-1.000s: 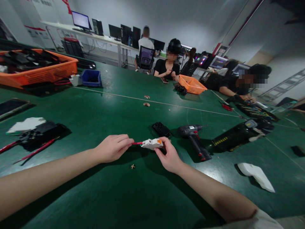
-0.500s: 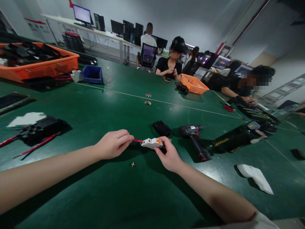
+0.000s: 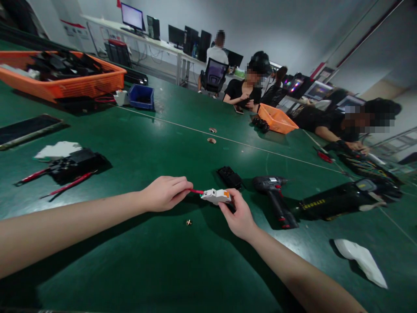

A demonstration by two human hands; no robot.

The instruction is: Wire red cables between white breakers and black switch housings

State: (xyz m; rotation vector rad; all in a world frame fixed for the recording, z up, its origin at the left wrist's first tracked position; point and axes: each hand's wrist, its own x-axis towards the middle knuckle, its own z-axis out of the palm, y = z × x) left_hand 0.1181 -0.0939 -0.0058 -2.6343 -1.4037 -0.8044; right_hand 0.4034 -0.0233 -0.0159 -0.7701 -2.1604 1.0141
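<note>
My right hand grips a white circuit breaker with an orange switch by its right end, just above the green table. A red screwdriver shaft or wire meets the breaker's left end; which of the two it is, I cannot tell. My left hand is closed round that red piece, and its far end is hidden in the fingers. A small brass-coloured screw lies on the table below the hands. Behind the breaker rests a black plastic part.
A cordless drill and a black cylinder lie to the right, above a white object. Black parts with red leads lie left. Orange baskets and a blue bin stand farther back. Co-workers sit across the table.
The camera view has turned slightly left, so everything appears shifted to the right. Both hands keep hold of the breaker and the red piece, with little visible movement between them.
</note>
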